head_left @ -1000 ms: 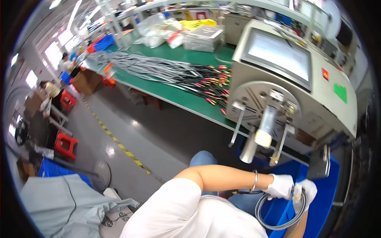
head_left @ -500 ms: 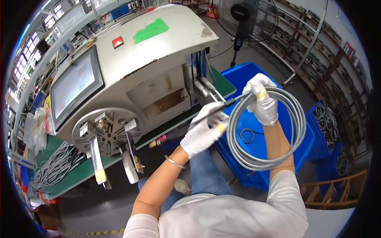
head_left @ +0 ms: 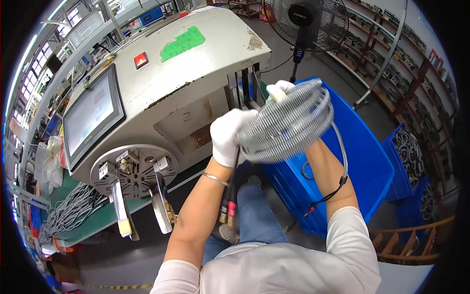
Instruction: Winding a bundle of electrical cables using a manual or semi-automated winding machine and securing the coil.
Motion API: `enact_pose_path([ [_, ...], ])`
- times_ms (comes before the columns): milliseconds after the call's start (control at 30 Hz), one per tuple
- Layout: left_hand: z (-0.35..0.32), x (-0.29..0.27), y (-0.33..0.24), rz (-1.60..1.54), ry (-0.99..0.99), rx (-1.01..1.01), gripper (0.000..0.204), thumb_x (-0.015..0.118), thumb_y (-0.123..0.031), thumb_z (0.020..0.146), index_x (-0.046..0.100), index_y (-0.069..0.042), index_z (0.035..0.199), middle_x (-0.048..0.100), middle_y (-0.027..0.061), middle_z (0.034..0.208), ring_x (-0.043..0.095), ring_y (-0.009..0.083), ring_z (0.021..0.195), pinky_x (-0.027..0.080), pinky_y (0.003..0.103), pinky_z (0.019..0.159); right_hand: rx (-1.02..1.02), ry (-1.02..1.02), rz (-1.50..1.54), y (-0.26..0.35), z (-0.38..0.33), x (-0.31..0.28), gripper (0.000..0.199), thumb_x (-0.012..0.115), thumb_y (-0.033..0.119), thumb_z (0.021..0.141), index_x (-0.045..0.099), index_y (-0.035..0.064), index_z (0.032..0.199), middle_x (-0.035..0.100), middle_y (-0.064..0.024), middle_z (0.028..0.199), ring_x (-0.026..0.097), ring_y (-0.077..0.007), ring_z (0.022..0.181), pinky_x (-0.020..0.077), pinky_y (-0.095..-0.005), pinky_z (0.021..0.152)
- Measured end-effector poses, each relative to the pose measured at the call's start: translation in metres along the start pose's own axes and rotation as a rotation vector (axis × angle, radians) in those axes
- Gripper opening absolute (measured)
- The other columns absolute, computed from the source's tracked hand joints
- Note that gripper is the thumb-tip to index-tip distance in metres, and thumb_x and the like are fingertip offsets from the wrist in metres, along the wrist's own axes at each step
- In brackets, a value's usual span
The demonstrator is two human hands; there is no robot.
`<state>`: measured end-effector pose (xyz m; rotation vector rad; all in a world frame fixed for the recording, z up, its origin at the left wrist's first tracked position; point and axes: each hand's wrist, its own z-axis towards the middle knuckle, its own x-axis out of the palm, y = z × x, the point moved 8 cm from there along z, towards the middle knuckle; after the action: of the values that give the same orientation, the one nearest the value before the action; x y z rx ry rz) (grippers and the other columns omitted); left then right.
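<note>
A coil of grey metal-sheathed cable, somewhat blurred, is tilted between my two white-gloved hands. My left hand is closed at the coil's left end, where a dark cable tail hangs down to red and brass-coloured tips. At the coil's far side, my right hand grips it; most of that hand is hidden behind the loops. Another cable end droops from the coil's right side past my right forearm, turning into a thin black lead with a red tip.
A blue bin stands beneath and right of the coil. At the left is a cream machine with a touchscreen and a slotted disc with projecting arms. Grey cables lie on the green bench. Behind stands a black fan.
The coil has moved left and tipped from upright loops to a flatter tilt. My left hand has shifted left and closed at its edge; the cable tail now hangs down.
</note>
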<state>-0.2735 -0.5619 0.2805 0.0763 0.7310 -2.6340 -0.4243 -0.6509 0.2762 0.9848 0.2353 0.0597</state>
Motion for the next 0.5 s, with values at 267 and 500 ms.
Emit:
enact_pose_path([
  [267,-0.007,0.013,0.062,-0.015,-0.250,-0.274,0.022,0.067,-0.011,0.084,0.064,0.002,0.101,0.067,0.0100,0.100,0.063,0.0179,0.092,0.048,0.031,0.085,-0.367,-0.246,-0.345,-0.086,0.021,0.011,0.012,0.058,0.005,0.082,0.065,0.0002,0.090,0.067,-0.0150,0.090,0.064,-0.0298,0.085,0.0499,-0.0383,0.077],
  [500,-0.008,0.009,0.060,0.041,-0.193,-0.202,0.031,0.068,-0.009,0.082,0.056,0.002,0.109,0.067,0.0107,0.099,0.064,0.0141,0.091,0.049,0.026,0.081,-0.316,-0.244,-0.230,-0.068,0.024,0.023,0.013,0.057,0.005,0.085,0.063,-0.0009,0.095,0.067,-0.0131,0.093,0.064,-0.0245,0.086,0.0503,-0.0335,0.076],
])
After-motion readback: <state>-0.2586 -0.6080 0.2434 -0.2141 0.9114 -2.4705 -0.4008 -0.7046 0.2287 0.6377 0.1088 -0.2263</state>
